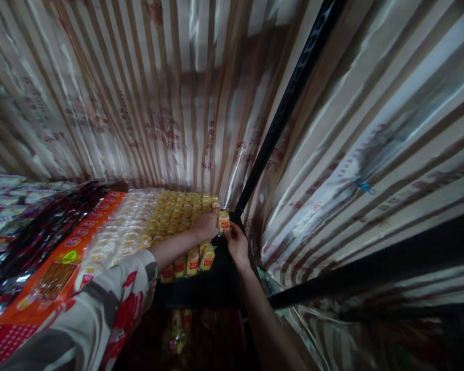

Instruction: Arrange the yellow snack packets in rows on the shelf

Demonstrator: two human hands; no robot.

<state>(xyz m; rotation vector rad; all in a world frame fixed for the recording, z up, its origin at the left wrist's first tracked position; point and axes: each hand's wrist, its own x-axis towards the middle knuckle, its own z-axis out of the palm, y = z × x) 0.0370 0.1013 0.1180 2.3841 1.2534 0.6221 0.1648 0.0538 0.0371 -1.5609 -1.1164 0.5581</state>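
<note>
the left hand point(209, 225) grips a small yellow snack packet point(224, 221) at its left edge, the right hand point(238, 246) pinches its lower right, apparently to steady it over the black shelf point(223, 260), just beside yellow packet rows point(172, 214), likely packed tight for support.

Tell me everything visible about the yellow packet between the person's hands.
The yellow packet is small and blocky, with a reddish label on its front and a shiny, plastic-looking wrapper; its print is too blurred to read. It looks closed and roughly upright. The left hand meets its left side, the right hand's fingers its lower right. It is beside rows of similar packets.
</note>
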